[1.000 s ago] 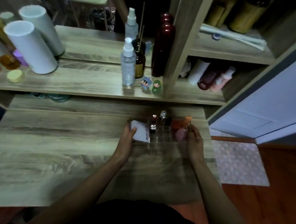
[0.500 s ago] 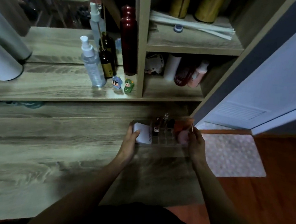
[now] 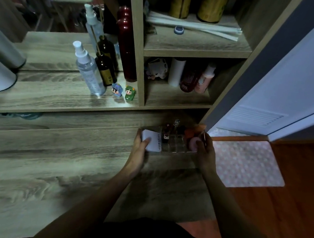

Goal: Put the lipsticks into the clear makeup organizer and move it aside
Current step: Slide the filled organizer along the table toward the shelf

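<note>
Both forearms reached out over the wooden worktop (image 3: pixel 52 166) toward its far right corner. There the left hand (image 3: pixel 139 151) had its grip closed on the left end of the clear makeup organizer (image 3: pixel 174 145), its thumb lying on a white compact (image 3: pixel 152 140) that sat in that end. The right hand (image 3: pixel 205 152) clamped the organizer's right end, fingers wrapped round the wall beside a pink sponge (image 3: pixel 194 144).

Between the two grips, the lipsticks (image 3: pixel 166 134) stood upright in the far cells; the nearer cells looked bare, though the dim light made that hard to tell. An orange sponge (image 3: pixel 191 132) rested behind the pink one.

To the right of the right grip, a dotted mat (image 3: pixel 244 161) lay on the floor. Beyond the organizer rose a shelf (image 3: pixel 58 98), where a clear spray bottle (image 3: pixel 88 74), an amber bottle (image 3: pixel 105 69) and two small figurines (image 3: pixel 123 92) stood well apart from the hands.
</note>
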